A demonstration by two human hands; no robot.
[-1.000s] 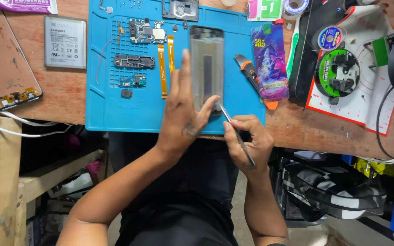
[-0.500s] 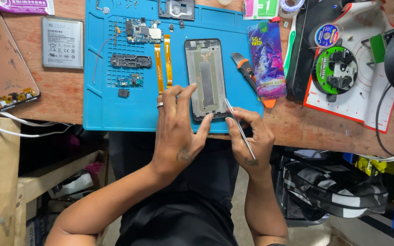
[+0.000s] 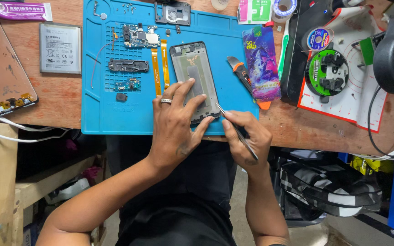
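Note:
A stripped grey phone frame [image 3: 192, 68] lies on the blue work mat [image 3: 101, 114]. My left hand [image 3: 176, 123], with a ring on one finger, presses flat on the frame's lower half and holds it down. My right hand [image 3: 247, 139] grips metal tweezers [image 3: 231, 125] like a pen, their tip touching the frame's lower right corner. On the mat left of the frame lie two orange flex cables [image 3: 159, 68], a circuit board [image 3: 140, 36], a dark speaker module [image 3: 127, 65] and a small sub-board [image 3: 128, 85].
A battery [image 3: 60, 48] and a copper-coloured back panel [image 3: 1, 68] lie on the wooden bench at left. An orange-handled knife [image 3: 240, 75], a purple packet [image 3: 261, 61], a green solder spool [image 3: 328, 72], tape rolls and a black device sit right. Several screws dot the mat's top.
The phone frame has gone from raised and tilted in my left hand to lying flat on the mat under it. The tweezers' tip has moved onto the frame's lower right corner.

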